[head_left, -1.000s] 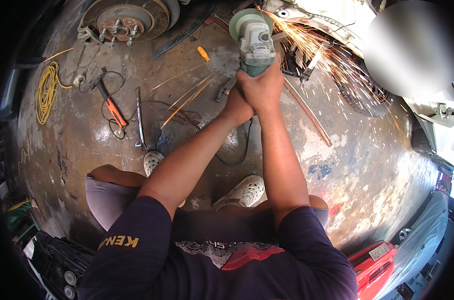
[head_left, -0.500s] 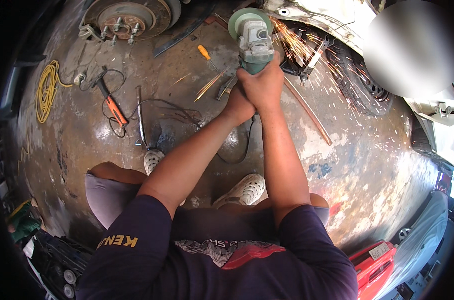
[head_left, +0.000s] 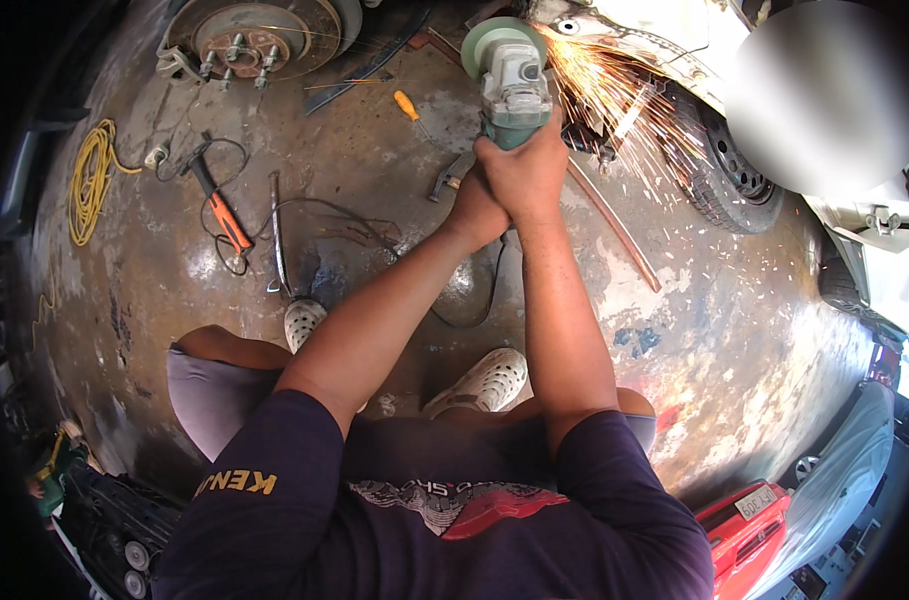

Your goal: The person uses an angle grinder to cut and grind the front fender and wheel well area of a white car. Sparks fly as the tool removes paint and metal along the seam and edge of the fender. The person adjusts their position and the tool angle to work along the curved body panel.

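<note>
An angle grinder [head_left: 514, 88] with a grey-green round disc [head_left: 492, 50] is gripped in both my hands at the top centre. My right hand [head_left: 534, 170] wraps around its green body. Lower down, my left hand [head_left: 482, 205] is closed around the rear of the same grinder, partly hidden by the right. Bright sparks [head_left: 604, 95] stream to the right from beside the disc, along a white car body panel [head_left: 639, 38]. The exact spot where the disc touches is hidden. A black power cord [head_left: 495, 285] trails down from the grinder.
On the floor lie a screwdriver [head_left: 406, 106], an orange-handled hammer [head_left: 224, 215], a second hammer [head_left: 442, 182], a metal bar [head_left: 278, 235], a reddish bar [head_left: 614, 225] and a coiled yellow cord [head_left: 90, 190]. A brake disc [head_left: 244, 45] stands far left, a tyre [head_left: 719, 205] right.
The spark stream is denser and fans further along the car panel. Spark streaks left of my hands are gone from there. The grinder has shifted very slightly right; both hands keep their hold.
</note>
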The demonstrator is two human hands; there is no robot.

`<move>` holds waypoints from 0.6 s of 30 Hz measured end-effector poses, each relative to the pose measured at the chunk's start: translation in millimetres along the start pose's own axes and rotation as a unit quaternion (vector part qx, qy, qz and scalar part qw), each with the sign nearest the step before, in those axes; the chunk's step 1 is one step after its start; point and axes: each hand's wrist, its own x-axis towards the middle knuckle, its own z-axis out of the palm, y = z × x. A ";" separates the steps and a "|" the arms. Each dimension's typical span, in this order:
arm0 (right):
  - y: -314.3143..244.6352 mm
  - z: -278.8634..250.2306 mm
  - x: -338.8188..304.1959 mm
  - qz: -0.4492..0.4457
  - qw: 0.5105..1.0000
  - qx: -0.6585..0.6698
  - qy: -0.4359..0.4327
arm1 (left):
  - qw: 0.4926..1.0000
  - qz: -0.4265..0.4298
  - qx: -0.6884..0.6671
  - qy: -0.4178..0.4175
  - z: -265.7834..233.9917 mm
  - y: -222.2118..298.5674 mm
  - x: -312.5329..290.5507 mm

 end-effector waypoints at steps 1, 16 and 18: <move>-0.3 1.0 -0.3 0.004 1.000 0.001 0.009 | 1.000 0.006 0.001 -0.001 -0.4 -2.1 0.9; 3.4 2.0 0.9 -0.021 1.000 0.012 0.014 | 0.999 0.028 -0.042 0.009 1.2 -6.4 2.4; 0.3 -0.1 0.7 -0.019 1.000 -0.001 -0.008 | 0.999 0.006 -0.039 0.009 2.4 -3.8 -0.3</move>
